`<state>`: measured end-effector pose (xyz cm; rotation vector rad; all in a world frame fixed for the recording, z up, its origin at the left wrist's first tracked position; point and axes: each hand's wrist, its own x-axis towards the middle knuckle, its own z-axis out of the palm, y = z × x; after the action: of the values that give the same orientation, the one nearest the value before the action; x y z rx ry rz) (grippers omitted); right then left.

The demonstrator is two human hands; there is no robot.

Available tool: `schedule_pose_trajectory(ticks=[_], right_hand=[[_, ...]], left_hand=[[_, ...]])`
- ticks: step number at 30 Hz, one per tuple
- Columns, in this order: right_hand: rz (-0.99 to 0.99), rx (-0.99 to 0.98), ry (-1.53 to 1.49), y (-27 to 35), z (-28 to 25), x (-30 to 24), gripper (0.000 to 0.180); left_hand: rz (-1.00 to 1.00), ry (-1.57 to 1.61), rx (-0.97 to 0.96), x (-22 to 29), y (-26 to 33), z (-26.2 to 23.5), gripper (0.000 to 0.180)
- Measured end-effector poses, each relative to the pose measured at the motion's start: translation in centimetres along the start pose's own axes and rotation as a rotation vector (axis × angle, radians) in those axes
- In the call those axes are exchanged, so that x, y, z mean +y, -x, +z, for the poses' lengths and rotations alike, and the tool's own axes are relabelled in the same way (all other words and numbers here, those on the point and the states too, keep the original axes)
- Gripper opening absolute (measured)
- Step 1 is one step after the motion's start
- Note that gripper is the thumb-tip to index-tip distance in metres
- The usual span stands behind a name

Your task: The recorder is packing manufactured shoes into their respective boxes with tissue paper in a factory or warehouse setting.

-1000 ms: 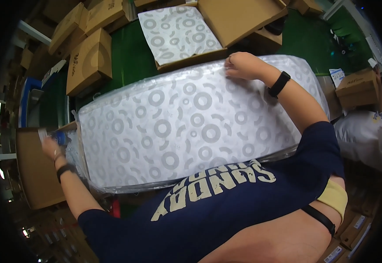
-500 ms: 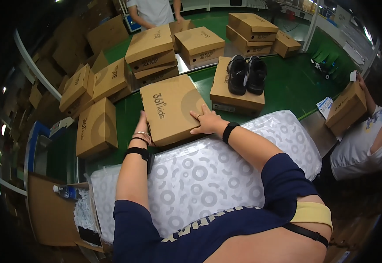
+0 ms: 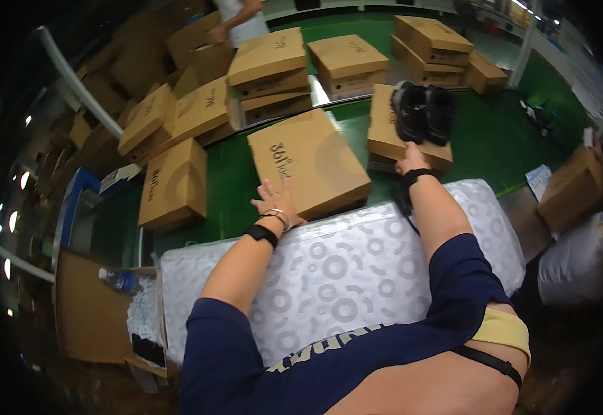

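Observation:
My left hand (image 3: pixel 277 203) lies with spread fingers on the near left corner of a closed brown cardboard shoebox (image 3: pixel 318 162). To the right, a pair of black shoes (image 3: pixel 422 114) stands on the lid of another brown shoebox (image 3: pixel 377 131). My right hand (image 3: pixel 413 160) reaches to the heel of the left shoe, at that box's near edge. Its fingers are blurred and partly hidden, so whether they grip the shoe cannot be made out.
White plastic-wrapped packing with grey rings (image 3: pixel 336 277) lies before me. Several shoeboxes (image 3: pixel 267 59) stand along the green work surface (image 3: pixel 235 166). A water bottle (image 3: pixel 118 279) rests in an open carton (image 3: pixel 80 311) at left. One person (image 3: pixel 242 21) stands beyond; another holds a box (image 3: pixel 571 183) at right.
My right hand has left the middle shoebox and moved right to the black shoes. My left hand has shifted from the box's left side onto its lid. The whole view has turned slightly.

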<state>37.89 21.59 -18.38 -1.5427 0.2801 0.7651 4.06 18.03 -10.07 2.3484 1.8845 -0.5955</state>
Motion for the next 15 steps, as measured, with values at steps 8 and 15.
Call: schedule_pose_trajectory(ticks=[8,15], right_hand=[[0.096,-0.642,-0.024,13.9,-4.3,1.5,0.034],[-1.295,-0.632,0.659,11.8,-6.2,-13.2,0.034]], left_hand=[[-0.305,0.05,0.059,-5.4,-6.1,0.8,0.089],[0.043,0.218,0.449,3.5,-5.2,-7.2,0.048]])
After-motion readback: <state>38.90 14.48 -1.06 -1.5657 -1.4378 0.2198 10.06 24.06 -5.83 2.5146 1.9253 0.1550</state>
